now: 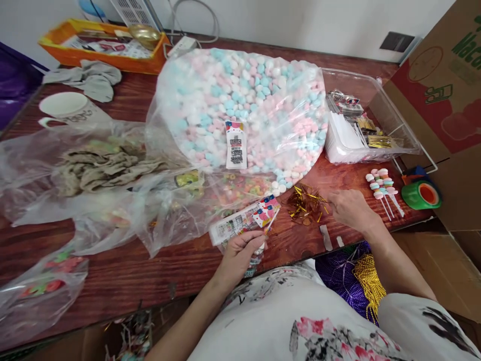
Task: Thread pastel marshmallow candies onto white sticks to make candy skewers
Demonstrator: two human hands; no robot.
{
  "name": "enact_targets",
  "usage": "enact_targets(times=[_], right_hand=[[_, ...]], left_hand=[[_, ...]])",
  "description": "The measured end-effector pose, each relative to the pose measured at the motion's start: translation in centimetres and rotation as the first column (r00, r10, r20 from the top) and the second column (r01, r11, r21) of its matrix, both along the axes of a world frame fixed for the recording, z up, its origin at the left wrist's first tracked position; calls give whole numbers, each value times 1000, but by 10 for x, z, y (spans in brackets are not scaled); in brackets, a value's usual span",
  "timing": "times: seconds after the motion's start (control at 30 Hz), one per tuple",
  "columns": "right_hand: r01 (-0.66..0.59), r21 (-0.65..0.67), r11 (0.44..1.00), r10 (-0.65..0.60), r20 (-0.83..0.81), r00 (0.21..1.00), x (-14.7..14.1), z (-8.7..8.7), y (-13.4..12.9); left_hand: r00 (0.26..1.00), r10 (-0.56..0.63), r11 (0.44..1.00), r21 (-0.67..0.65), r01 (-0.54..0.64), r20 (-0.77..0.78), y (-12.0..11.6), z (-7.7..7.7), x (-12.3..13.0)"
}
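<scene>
My left hand point(242, 253) is closed around a bagged marshmallow skewer point(252, 264), its white stick rising above my fingers. The lower part of the skewer hangs over the table's front edge, partly hidden by the hand. Beside it lie flat printed candy bags point(235, 226) with colourful tops. My right hand point(351, 208) is at the right edge of a loose pile of gold twist ties point(303, 203), fingers drawn together; whether a tie is pinched in them is too small to make out. Several finished marshmallow skewers point(381, 184) lie to the right of that hand.
A big clear bag of pastel marshmallows point(259, 100) fills the middle, with a printed packet point(236, 145) on it. Gummy bags point(180, 215) and a crumpled cloth point(105, 168) lie left, near a white mug point(71, 108). A plastic tub point(376, 150) and green tape point(419, 195) stand right.
</scene>
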State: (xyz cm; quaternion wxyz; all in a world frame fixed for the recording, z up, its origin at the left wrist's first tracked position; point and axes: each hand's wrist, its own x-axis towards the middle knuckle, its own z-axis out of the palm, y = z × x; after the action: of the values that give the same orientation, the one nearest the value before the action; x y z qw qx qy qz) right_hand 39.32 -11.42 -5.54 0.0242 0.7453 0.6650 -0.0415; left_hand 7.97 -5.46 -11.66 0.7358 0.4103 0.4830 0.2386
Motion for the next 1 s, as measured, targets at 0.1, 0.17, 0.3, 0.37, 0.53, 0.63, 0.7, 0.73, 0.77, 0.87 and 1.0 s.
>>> enact_targets(times=[0.1,0.17,0.3,0.37,0.53,0.63,0.7,0.73,0.77,0.87,1.0], right_hand=[[31,132,991,-7,-175,985,-8,5,-13],[108,331,937,53,-442,895,-28,4,-21],[230,517,824,297,-741,602,-98,-17,-17],[89,503,860,375,-739,560,-129,-31,-7],[-50,507,860,410,-631,659,-155,-49,12],[-79,494,866,424,-640,641,-156,-47,15],[-75,496,865,426,-646,634,-158,-46,15],[-70,501,863,426,-646,633,-160,-46,15],[-63,504,862,423,-645,637,-162,-46,15],[-25,498,867,392,-648,653,-167,-50,13],[109,519,848,362,-716,597,-173,-56,6]], left_hand=[[999,-39,997,64,39,0,4,-1,11],[998,-68,995,76,68,3,6,0,18],[996,-80,991,112,76,37,7,1,31],[995,-64,986,162,50,81,6,0,33],[991,1,989,150,-21,133,4,-2,17],[990,11,992,125,-29,142,1,-6,6],[987,13,993,113,-32,160,1,-10,2],[986,12,994,105,-29,165,1,-12,1],[986,9,995,100,-25,165,2,-14,0],[989,-5,993,121,-14,149,5,-17,0],[993,-2,973,230,-25,119,10,-11,1]])
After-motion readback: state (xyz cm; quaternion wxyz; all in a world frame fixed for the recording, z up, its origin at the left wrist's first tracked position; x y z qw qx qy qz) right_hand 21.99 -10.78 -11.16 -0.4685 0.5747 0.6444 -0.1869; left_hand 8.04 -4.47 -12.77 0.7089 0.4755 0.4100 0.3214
